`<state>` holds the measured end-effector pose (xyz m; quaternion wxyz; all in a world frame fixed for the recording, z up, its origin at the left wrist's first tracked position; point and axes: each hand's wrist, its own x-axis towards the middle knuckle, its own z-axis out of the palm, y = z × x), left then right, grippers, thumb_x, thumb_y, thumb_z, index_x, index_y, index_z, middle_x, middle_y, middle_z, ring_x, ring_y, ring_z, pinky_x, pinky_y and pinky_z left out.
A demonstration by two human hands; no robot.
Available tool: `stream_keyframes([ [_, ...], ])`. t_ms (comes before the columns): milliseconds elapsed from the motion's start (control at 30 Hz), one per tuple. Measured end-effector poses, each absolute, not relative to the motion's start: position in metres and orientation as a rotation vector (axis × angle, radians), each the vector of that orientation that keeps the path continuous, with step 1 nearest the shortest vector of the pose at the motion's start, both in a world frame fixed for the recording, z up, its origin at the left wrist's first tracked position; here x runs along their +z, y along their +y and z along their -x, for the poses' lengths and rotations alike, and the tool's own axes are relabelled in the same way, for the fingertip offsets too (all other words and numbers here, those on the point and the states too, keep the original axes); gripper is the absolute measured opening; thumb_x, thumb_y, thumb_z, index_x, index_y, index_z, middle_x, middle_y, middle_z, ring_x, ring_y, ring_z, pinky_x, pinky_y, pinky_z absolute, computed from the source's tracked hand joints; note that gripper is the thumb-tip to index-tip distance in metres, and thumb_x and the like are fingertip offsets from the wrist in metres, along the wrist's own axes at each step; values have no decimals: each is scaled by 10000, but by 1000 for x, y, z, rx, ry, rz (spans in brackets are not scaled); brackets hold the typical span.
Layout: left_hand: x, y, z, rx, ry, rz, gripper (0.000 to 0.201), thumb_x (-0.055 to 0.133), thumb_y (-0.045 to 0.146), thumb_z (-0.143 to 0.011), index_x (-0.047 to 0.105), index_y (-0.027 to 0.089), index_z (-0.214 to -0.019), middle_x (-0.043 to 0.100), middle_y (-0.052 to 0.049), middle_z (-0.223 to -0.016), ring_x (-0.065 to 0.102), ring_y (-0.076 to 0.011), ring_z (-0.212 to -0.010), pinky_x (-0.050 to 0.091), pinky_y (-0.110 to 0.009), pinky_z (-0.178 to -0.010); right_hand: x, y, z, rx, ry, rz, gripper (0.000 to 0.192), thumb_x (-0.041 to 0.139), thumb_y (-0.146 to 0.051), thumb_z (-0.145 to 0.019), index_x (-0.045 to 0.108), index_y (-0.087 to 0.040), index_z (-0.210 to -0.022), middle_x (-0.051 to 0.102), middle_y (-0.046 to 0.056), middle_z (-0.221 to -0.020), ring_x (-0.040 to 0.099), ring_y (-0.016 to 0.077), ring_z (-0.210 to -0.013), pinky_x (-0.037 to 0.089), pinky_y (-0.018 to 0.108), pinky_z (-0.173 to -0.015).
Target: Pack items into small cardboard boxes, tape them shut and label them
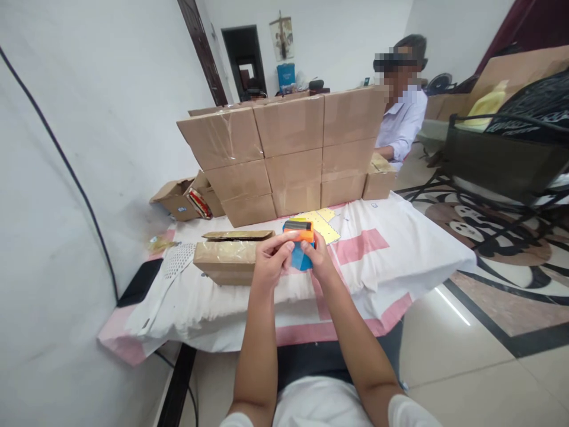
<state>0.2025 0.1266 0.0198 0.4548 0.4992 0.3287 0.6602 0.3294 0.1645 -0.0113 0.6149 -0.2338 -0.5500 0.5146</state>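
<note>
holding small orange-and-blue packet [300, 243] above table cloth [377, 261], just right of open carton [226, 261]. your left hand [272, 259] and right hand [316, 256] both closed on it, fingertips pinching edges. looks light, thin, likely bendy; pinch near corners, not middle.

No lettering can be read on the stacked cardboard boxes [288, 148] or the yellow sheets [320, 223].

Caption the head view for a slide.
Both hands, left hand and right hand, hold an orange-and-blue item before stacked cardboard boxes.
</note>
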Motion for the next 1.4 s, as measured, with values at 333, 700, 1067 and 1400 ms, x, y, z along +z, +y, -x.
stream_keyframes([
  [333,34,113,-186,1655,867,-1314,361,823,467,-791,844,161,-981,465,59,-368,316,-36,-291,228,-155,-315,-15,154,-307,1280,-1157,550,552,776,-661,-782,685,-234,-1121,752,67,-1071,709,268,-1001,593,375,-895],
  [700,34,109,-189,1558,835,-1419,341,797,444,-830,846,166,-1022,473,49,-378,346,-46,-289,264,-161,-317,-2,139,-317,1348,-1140,502,672,759,-766,-732,725,-226,-1131,749,76,-1013,718,280,-1009,609,361,-853],
  [1067,40,110,-183,1512,761,-1520,344,764,438,-876,843,171,-1079,464,43,-381,352,-49,-295,253,-163,-317,-5,140,-312,1414,-1098,487,712,751,-788,-722,709,-215,-1142,757,87,-1014,721,309,-1052,624,371,-817],
  [1400,40,112,-182,1488,764,-1558,360,732,431,-909,826,173,-1141,474,44,-396,356,-48,-310,269,-163,-332,-8,143,-309,1489,-1008,457,661,797,-744,-703,712,-200,-1069,777,79,-983,754,276,-902,633,364,-774],
])
